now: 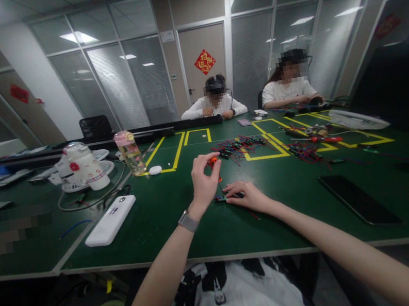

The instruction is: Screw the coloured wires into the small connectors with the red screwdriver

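Observation:
My left hand [206, 176] is closed around the orange-and-black handle of a small screwdriver [213, 161]. Its thin shaft stands upright, with the tip down at a small green circuit board [220, 199] on the table. My right hand [246, 196] rests low on the tabletop, its fingers closed at the board's right end. From under that hand a thin red wire [253, 214] trails toward me. Beyond my hands lies a pile of small boards with red and black wires [239, 148]. My fingers hide part of the board.
On the green table [187, 239] a black phone [357, 199] lies right, a white power bank [111, 222] left. A bottle [130, 154], a white robot-shaped cup [83, 165] and a white case [155, 170] stand farther back. More wired boards [306, 150] lie right. Two people sit opposite.

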{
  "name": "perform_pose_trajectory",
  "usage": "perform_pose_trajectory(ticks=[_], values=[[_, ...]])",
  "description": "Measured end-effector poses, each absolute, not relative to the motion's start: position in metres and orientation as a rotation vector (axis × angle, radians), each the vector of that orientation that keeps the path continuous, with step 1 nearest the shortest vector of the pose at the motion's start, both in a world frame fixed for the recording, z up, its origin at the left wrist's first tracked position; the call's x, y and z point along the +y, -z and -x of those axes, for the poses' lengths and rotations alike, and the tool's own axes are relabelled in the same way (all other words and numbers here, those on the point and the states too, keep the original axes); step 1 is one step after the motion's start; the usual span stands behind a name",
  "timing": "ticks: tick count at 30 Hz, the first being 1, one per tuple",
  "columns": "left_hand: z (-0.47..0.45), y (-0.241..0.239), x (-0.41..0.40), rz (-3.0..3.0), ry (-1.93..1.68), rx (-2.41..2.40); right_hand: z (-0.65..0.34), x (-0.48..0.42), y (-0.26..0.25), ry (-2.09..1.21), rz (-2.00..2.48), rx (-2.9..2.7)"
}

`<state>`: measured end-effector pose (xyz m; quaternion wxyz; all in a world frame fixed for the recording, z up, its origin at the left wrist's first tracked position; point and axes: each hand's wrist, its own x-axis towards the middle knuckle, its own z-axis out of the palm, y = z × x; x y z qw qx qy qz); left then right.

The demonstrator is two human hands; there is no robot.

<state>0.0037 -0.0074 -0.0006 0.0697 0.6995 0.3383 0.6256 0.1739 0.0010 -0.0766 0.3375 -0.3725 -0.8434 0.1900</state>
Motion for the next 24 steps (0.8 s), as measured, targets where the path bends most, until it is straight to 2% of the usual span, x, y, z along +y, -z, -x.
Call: perform_pose_trajectory(ticks=[11,24], values=[[-0.0061,-0.0018,-0.0115,-2.144,-1.762,0.840,-0.1746,0.0021,0.0779,-0.486,0.965,-2.193],[-0.0066,-0.0020,-0.0123,-2.134,-1.786,0.895,-0.1748,0.0012,0.0769,-0.473,0.954,-2.200]])
